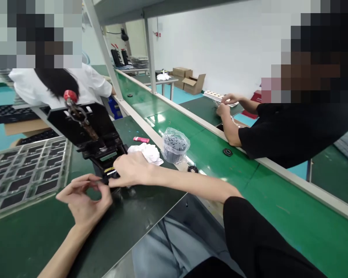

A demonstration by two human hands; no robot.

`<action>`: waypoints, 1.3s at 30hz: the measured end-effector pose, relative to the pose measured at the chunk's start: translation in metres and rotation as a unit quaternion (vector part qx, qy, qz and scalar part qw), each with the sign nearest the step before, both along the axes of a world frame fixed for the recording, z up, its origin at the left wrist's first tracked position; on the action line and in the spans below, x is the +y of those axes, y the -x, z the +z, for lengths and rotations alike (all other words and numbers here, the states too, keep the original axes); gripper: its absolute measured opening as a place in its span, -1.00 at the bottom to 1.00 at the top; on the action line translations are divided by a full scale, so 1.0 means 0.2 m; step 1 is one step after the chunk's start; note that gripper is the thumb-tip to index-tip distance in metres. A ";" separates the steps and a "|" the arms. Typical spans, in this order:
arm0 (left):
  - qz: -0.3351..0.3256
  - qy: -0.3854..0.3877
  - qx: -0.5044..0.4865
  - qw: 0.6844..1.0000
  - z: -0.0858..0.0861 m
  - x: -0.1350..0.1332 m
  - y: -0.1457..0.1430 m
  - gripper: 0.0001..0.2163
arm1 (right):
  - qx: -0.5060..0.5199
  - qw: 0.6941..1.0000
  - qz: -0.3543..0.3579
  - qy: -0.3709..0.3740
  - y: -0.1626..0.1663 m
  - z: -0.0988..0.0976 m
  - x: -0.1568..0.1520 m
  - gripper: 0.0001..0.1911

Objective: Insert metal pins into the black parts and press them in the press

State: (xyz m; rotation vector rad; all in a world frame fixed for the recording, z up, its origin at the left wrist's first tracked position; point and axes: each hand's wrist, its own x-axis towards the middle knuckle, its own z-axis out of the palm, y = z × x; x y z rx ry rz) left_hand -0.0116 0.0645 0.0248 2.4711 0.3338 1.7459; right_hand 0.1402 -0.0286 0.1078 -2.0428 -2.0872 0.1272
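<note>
While both hands sit at the foot of the hand press (100, 148), my right hand (132, 170) reaches in from the right, across the dark bench mat (139, 216). Fingers bent down over a small part (110, 171), black with a yellow and white edge, lying in the press base directly below the head. Thumb tucked low beside it. Real grip or mere touch: cannot tell, since the knuckles hide the contact. Left hand (85, 197) is just beside it, lower and to the left, palm toward me, with thumb and forefinger pinched together close to the same part. Cannot tell whether anything sits between those tips. Press lever with its red knob (70, 95) leans up and away to the left. White cloth (149, 151) is bunched behind my right knuckles, touching or nearly so. Clear bag of black pieces (175, 146) stands just right of the cloth, at the mat's edge. Pink item (141, 139) lies flat behind the cloth. Grey compartment tray (26, 172) is on the bench to my left, well apart from the hands. Green belt (266, 193) runs past on the right, with one black ring (227, 151) riding on it. Across the belt a co-worker in a black shirt (295, 131) has both hands on a white strip (220, 96). Person in a white top (84, 83) is bent over behind the press.
</note>
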 end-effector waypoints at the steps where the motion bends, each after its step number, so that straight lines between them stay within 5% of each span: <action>1: 0.011 0.021 0.011 1.000 0.01 -0.01 0.01 -0.74 | -0.010 1.000 0.012 -0.019 0.00 0.02 -0.09 -0.60; 4: 0.067 0.102 0.066 0.990 0.03 -0.06 0.02 -0.90 | -0.005 0.999 0.008 -0.042 -0.09 0.11 -0.40 -0.56; 6: 0.086 0.140 0.099 0.981 0.04 -0.10 0.02 -0.94 | 0.079 0.996 -0.025 0.012 -0.28 0.16 -0.58 -0.48; 9: 0.051 0.112 0.142 0.982 0.06 -0.15 -0.01 -0.94 | 0.090 0.966 -0.241 0.022 -0.72 0.19 -0.76 -0.46; 11: -0.007 0.053 0.186 0.981 0.06 -0.16 -0.03 -0.91 | 0.000 0.901 -0.434 0.021 -1.02 0.14 -0.81 -0.47; 15: -0.048 0.017 0.247 0.968 0.07 -0.16 -0.05 -0.90 | -0.002 0.850 -0.527 0.029 -1.41 0.01 -0.82 -0.54; 18: -0.043 0.013 0.254 0.966 0.07 -0.15 -0.05 -0.93 | 0.010 0.842 -0.539 0.027 -1.52 -0.06 -0.78 -0.57; 26: -0.032 -0.064 0.254 0.965 0.11 -0.19 -0.09 -0.63 | 0.017 0.844 -0.536 0.001 -1.62 -0.15 -0.77 -0.50; 29: -0.033 -0.066 0.257 0.964 0.11 -0.20 -0.09 -0.60 | 0.012 0.865 -0.502 -0.021 -1.55 -0.19 -0.80 -0.51; 35: -0.021 -0.085 0.272 0.958 0.08 -0.21 -0.09 -0.58 | 0.042 0.944 -0.326 -0.004 -1.29 -0.31 -0.83 -0.50; 39: -0.038 -0.162 0.267 0.949 0.09 -0.20 -0.08 -0.58 | 0.071 0.960 -0.272 0.001 -1.19 -0.34 -0.80 -0.47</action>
